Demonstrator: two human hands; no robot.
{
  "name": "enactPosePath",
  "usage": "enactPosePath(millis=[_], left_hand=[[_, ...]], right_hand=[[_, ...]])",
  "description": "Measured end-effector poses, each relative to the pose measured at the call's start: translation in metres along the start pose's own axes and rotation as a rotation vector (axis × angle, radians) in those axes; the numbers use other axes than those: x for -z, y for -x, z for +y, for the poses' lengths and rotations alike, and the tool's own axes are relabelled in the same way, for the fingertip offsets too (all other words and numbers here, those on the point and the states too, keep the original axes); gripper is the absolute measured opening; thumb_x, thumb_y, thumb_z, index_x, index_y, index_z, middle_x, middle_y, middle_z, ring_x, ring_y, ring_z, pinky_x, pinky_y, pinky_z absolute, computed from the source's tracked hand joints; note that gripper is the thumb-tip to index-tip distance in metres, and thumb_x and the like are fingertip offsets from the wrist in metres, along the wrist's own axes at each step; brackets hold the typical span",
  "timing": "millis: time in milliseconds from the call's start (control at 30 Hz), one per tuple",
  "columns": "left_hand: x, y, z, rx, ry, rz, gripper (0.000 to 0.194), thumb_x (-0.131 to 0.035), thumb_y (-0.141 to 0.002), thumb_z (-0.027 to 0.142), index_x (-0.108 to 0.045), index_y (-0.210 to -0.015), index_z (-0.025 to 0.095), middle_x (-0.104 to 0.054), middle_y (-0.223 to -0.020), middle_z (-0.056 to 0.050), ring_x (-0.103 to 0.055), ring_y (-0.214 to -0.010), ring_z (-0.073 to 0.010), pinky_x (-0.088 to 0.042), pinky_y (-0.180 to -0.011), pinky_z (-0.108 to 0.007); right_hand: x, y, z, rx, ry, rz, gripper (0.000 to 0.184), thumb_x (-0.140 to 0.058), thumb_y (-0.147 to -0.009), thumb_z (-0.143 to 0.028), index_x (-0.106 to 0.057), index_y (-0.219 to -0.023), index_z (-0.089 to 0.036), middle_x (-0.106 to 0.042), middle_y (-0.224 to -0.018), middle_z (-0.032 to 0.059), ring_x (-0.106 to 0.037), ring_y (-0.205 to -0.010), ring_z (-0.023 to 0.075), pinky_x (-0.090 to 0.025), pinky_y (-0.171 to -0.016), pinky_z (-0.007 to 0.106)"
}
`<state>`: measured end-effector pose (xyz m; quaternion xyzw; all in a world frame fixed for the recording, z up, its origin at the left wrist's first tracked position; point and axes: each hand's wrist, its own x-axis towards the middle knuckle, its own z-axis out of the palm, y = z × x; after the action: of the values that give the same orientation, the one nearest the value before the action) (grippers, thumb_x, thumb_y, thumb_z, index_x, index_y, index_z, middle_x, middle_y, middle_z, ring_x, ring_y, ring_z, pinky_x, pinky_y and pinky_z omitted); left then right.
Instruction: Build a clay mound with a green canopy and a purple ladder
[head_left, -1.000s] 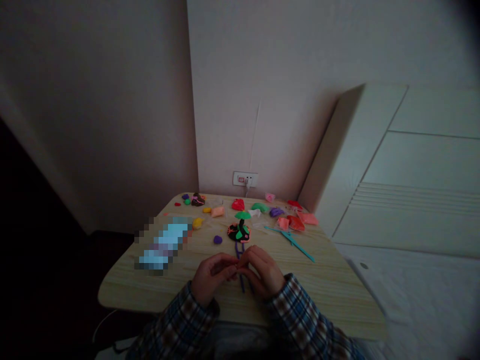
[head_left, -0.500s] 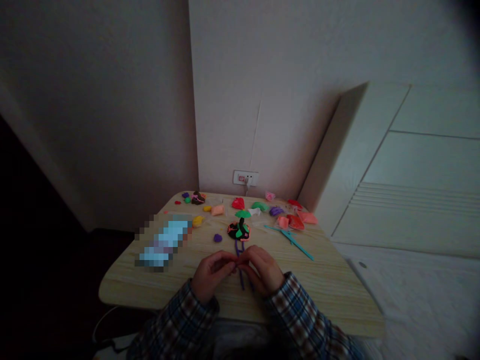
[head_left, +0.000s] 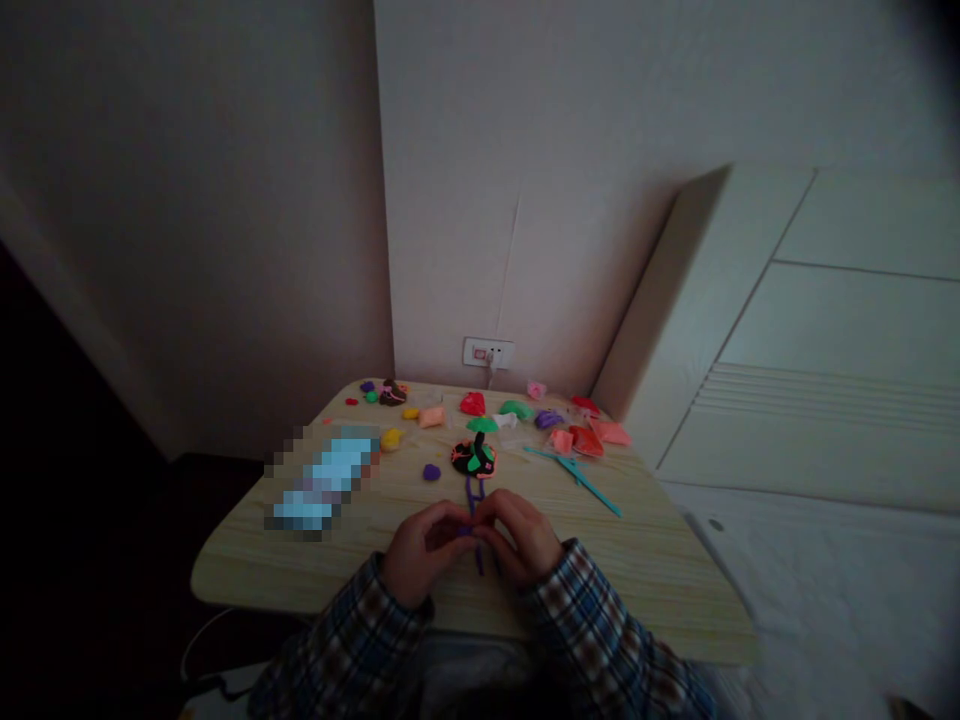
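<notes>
My left hand [head_left: 424, 548] and my right hand [head_left: 519, 538] meet over the near middle of a light wooden table [head_left: 660, 580]. Fingertips of both hands pinch a thin purple clay strip [head_left: 474, 508] that runs from between them toward a black clay figure [head_left: 474, 458] with green and orange parts. A green clay disc [head_left: 481, 425] stands just behind the figure. Both sleeves are plaid.
Small clay lumps lie across the far half of the table: purple [head_left: 431, 472], yellow [head_left: 391, 438], red [head_left: 472, 403], green [head_left: 516, 409], pink-orange pieces [head_left: 592, 438]. A teal tool [head_left: 577, 475] lies right of the figure. A blurred blue package [head_left: 324, 480] sits left. A wall socket [head_left: 488, 353] is behind.
The hands stay together on the purple strip, fingers shifting slightly. The view has drifted a little, nothing else on the table has moved.
</notes>
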<state>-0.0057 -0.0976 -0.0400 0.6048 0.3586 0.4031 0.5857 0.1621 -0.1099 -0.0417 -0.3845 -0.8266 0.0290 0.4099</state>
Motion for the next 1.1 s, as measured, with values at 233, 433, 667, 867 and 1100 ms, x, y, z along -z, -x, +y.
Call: enactPosePath(millis=[233, 433, 667, 867, 1100], left_hand=[[0.001, -0.001, 0.001, -0.024, -0.041, -0.003, 0.032, -0.065, -0.068, 0.045, -0.058, -0.066, 0.013, -0.055, -0.058, 0.0, -0.051, -0.058, -0.0129, -0.041, -0.059, -0.024], [0.001, 0.001, 0.002, -0.017, -0.068, -0.018, 0.036, -0.065, -0.067, 0.049, -0.058, -0.064, 0.014, -0.055, -0.055, 0.0, -0.05, -0.055, -0.0125, -0.039, -0.056, -0.024], [0.0, 0.001, 0.004, 0.008, -0.015, 0.002, 0.04, -0.066, -0.064, 0.053, -0.056, -0.062, 0.014, -0.054, -0.055, 0.0, -0.05, -0.053, -0.0122, -0.041, -0.054, -0.024], [-0.001, 0.0, 0.001, 0.027, 0.024, 0.063, 0.043, -0.064, -0.066, 0.055, -0.061, -0.073, 0.013, -0.057, -0.058, -0.001, -0.053, -0.056, -0.0133, -0.043, -0.054, -0.024], [-0.002, -0.001, 0.0, 0.059, 0.029, 0.011, 0.044, -0.066, -0.063, 0.055, -0.057, -0.072, 0.013, -0.056, -0.054, 0.002, -0.049, -0.047, -0.0099, -0.038, -0.047, -0.021]], right_hand=[[0.004, 0.002, -0.003, -0.033, -0.025, -0.044, 0.017, -0.042, -0.089, -0.027, -0.056, -0.089, -0.018, -0.061, -0.075, 0.0043, -0.057, -0.07, 0.0153, -0.046, -0.063, 0.026], [0.003, 0.002, -0.003, 0.017, -0.03, -0.064, 0.018, -0.047, -0.089, -0.031, -0.058, -0.087, -0.018, -0.061, -0.071, 0.0034, -0.057, -0.065, 0.0142, -0.046, -0.06, 0.025], [0.003, 0.003, -0.003, 0.025, 0.026, -0.004, 0.016, -0.048, -0.088, -0.028, -0.06, -0.082, -0.018, -0.062, -0.069, 0.0039, -0.057, -0.064, 0.0149, -0.047, -0.059, 0.026], [0.002, 0.003, -0.001, -0.047, 0.004, 0.051, 0.021, -0.041, -0.089, -0.019, -0.061, -0.086, -0.019, -0.066, -0.076, 0.0044, -0.062, -0.07, 0.0145, -0.049, -0.064, 0.025], [0.002, 0.005, 0.006, -0.018, -0.022, -0.051, 0.02, -0.041, -0.089, -0.018, -0.061, -0.09, -0.019, -0.066, -0.081, 0.0044, -0.062, -0.074, 0.014, -0.05, -0.067, 0.025]])
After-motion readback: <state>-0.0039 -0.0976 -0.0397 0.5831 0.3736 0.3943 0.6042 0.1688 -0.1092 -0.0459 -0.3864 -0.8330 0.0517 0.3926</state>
